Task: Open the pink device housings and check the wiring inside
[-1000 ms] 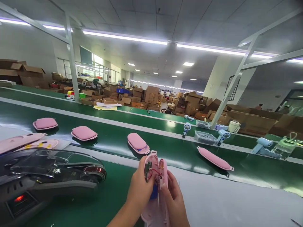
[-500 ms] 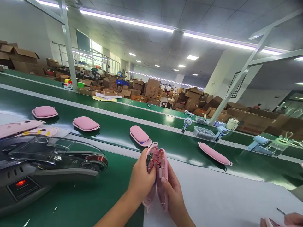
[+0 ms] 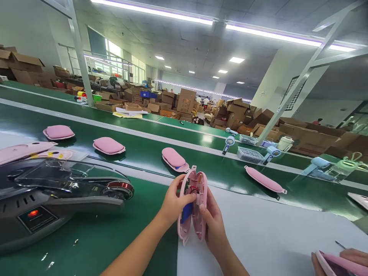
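Pink casing: raised above the bench, its two halves parted like a book.
Grip: left hand clasps one half, thumb near the red wires; right hand clasps the other.
Progress: circuit board and blue battery seemingly fitted; halves not joined.
Surface: green, white sheet at right.
Room: cardboard boxes piled beyond.

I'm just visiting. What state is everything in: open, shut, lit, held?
Central pink case, open, red wires and blue part showing
Left hand, grip closed on its left side
Right hand, grip closed on its right side
Pink case just beyond, gap at one end
Co-worker's pink case, held, partly open
Dark machine's display, lit red
Ceiling light, on
Nearer clear tub, filled
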{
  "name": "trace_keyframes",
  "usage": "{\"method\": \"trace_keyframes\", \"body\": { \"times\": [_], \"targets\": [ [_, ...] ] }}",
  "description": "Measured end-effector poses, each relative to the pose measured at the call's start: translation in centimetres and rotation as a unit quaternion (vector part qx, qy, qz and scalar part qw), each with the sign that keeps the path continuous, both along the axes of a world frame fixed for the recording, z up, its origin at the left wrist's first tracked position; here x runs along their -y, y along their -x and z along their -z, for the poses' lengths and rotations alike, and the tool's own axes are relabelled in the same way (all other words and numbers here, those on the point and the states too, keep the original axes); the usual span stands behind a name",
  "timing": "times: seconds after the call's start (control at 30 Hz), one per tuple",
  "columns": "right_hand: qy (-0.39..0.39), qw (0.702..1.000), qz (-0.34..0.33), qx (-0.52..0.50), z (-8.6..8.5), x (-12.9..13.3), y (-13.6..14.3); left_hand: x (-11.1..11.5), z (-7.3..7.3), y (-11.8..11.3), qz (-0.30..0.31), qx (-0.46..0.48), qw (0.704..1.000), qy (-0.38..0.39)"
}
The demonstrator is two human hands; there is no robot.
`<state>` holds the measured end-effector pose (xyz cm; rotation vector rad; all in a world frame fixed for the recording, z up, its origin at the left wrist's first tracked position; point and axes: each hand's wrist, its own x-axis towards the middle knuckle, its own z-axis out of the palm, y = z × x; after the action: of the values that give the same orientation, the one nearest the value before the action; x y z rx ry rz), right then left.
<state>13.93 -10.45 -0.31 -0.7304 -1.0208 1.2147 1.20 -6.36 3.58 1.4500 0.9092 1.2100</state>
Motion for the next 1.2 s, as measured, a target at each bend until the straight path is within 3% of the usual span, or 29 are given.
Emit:
{"method": "trace_keyframes", "body": {
  "times": [0.23, 0.37, 0.63, 0.8, 1.0, 1.1, 1.2],
  "targets": [
    [-0.016, 1.0, -0.014, 0.019, -0.3, 0.1, 0.2, 0.5, -1.5, 1.6, -0.029, -0.173, 0.978, -0.108],
    [-0.038, 0.997, -0.043, 0.041, 0.1, 0.3, 0.5, 1.1, -2.5, 1.9, -0.055, -0.263, 0.957, -0.109],
    [-0.031, 0.998, -0.05, 0.03, 0.5, 0.3, 0.7, 1.3, -2.4, 1.7, -0.074, -0.308, 0.942, -0.111],
    [-0.007, 0.998, -0.062, 0.025, 0.3, 0.4, 0.6, 1.1, -2.2, 1.6, -0.066, -0.268, 0.955, -0.109],
    [0.03, 0.999, -0.039, 0.0, 0.0, 0.4, 0.2, 0.2, -1.2, 1.3, -0.059, -0.115, 0.988, -0.082],
    [0.03, 0.999, -0.03, -0.012, 0.1, 0.4, 0.0, 0.0, -0.7, 0.8, -0.051, -0.018, 0.998, -0.025],
    [0.024, 0.999, -0.029, -0.032, 0.3, 0.3, -0.1, -0.2, -0.4, 0.2, 0.0, 0.054, 0.998, 0.034]
  ]
}}
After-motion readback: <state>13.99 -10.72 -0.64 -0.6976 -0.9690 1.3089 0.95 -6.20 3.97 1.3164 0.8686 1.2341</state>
